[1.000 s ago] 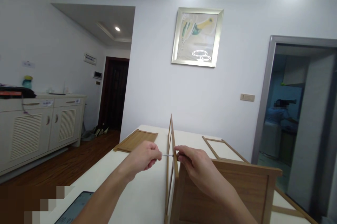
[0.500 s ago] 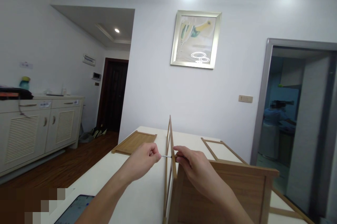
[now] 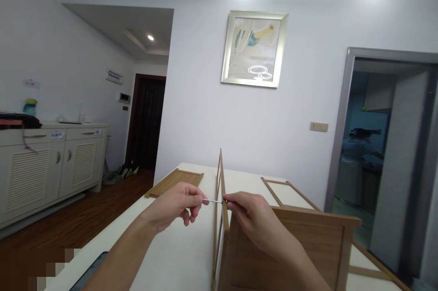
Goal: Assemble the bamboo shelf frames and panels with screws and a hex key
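Note:
My left hand [image 3: 181, 204] pinches a thin metal rod [image 3: 212, 200] between thumb and forefinger, its other fingers loosely curled. The rod lies nearly level, and its far end meets an upright wooden frame [image 3: 226, 227], seen almost edge-on. On the frame's right side, the fingertips of my right hand [image 3: 249, 211] are pressed together against the bar, opposite the rod's end. Whatever is between those fingertips is hidden. A wooden panel [image 3: 290, 245] stands at right angles to the frame, below and behind my right forearm.
A flat wooden panel [image 3: 178, 180] lies at the white table's [image 3: 164, 259] far left. An open wooden frame [image 3: 284, 187] lies on the right. A dark-edged tablet or phone [image 3: 91, 270] sits near my left forearm. Through the doorway, a person [image 3: 356, 149] stands in another room.
My left hand has shifted slightly left and up along the rod, its fingers loosening from a fist-like grip to a pinch. More of the rod shows. The right hand stays at the frame.

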Tool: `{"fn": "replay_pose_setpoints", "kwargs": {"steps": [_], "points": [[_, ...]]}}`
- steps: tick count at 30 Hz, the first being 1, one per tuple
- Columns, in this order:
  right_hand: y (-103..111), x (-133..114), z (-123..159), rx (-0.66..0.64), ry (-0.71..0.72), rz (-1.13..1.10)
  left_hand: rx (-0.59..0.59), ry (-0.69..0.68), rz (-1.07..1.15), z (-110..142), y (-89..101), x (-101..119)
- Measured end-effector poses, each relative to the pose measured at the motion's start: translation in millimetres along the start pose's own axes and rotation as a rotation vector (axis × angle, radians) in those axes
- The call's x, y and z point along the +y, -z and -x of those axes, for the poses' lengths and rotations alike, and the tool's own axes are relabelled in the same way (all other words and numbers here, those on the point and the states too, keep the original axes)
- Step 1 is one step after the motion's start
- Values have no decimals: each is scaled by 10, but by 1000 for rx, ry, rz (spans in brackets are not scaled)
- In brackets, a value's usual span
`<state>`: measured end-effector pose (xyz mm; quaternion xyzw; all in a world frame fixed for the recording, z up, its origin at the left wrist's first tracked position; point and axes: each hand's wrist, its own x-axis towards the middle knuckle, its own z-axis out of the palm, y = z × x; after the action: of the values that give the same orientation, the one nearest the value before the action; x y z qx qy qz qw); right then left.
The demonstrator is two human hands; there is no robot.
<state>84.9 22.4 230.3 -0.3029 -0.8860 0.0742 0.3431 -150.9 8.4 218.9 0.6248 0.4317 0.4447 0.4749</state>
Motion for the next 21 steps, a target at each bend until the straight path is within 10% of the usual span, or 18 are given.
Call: {"fn": "replay_pose_setpoints", "kwargs": {"steps": [21], "points": [[52,-2,5,-34,-4,-21,46,48,-87,8,23,39]]}}
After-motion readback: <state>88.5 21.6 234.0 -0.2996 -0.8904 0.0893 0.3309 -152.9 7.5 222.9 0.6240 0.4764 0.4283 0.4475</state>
